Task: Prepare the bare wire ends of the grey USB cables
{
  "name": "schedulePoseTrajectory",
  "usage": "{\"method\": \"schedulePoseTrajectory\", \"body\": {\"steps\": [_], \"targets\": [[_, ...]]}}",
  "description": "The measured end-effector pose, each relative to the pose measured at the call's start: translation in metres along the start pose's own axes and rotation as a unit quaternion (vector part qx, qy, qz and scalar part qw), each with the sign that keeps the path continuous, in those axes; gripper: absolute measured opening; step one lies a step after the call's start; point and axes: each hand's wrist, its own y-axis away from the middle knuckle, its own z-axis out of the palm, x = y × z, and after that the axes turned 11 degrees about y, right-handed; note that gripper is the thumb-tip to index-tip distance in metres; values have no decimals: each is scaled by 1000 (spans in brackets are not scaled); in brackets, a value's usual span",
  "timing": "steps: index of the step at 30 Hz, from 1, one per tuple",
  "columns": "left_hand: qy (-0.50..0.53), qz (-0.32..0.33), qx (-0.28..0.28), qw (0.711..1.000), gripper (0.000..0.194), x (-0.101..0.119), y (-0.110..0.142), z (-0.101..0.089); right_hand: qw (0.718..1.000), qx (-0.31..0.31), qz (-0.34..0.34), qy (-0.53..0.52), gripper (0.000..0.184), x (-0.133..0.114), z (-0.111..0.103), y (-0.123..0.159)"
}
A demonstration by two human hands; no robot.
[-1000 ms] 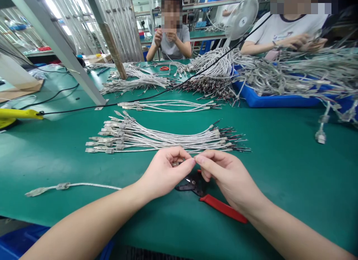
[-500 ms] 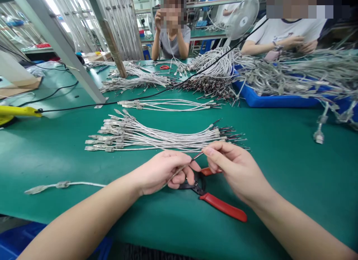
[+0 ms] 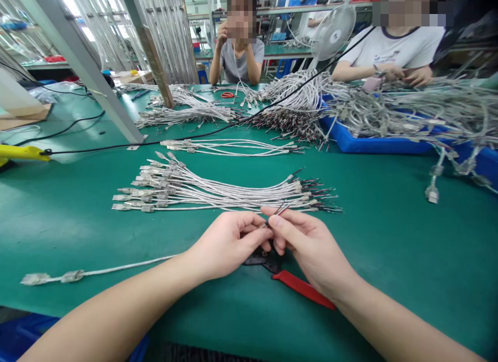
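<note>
My left hand (image 3: 227, 242) and my right hand (image 3: 307, 245) meet low in the middle of the green table (image 3: 389, 232). Both pinch the wire end of one silver cable (image 3: 116, 268), whose thin dark wires (image 3: 278, 210) stick up between my fingertips. The cable runs from my left hand out to the left, ending in a connector (image 3: 37, 278). Under my hands lie red-handled pliers (image 3: 298, 287). Just beyond my fingers lies a flat bundle of the same cables (image 3: 218, 192).
A smaller cable row (image 3: 233, 147) lies farther back, with larger heaps (image 3: 295, 100) and a blue tray (image 3: 373, 141) of cables at the right. A yellow tool (image 3: 21, 153) and its black cord lie left. Two people sit across the table; a fan (image 3: 332, 32) stands there.
My hands parted, then closed together again a little farther forward. The cable's connector end slid left and toward me. The pliers are more covered by my hands.
</note>
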Motion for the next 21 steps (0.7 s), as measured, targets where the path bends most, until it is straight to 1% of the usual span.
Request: {"method": "schedulePoseTrajectory", "body": {"steps": [2,4,5,8,12,17,19,21], "targets": [[7,-7,-14,1000,22,-1,0,2,1000,-14,-11,9,34,0,1,1],[4,-21,-8,1000,23,-2,-1,2,999,-26,-18,13,45,0,1,1],[-1,-27,-3,1000,23,-2,-1,2,999,-28,-20,12,46,0,0,0],[-16,-31,11,999,22,-1,-2,1,1000,-14,-21,8,44,-2,-3,-1],[-29,-32,27,999,20,-1,-1,0,1000,14,-5,2,34,-7,-7,-2],[-43,-37,31,998,21,-3,-1,-1,1000,10,1,-3,26,-9,-8,-2],[-45,-40,32,998,21,-3,-1,-1,1000,12,3,-3,27,-9,-8,-2],[-48,-41,32,998,21,-3,-2,-2,1000,13,2,0,31,-9,-8,-2]]}}
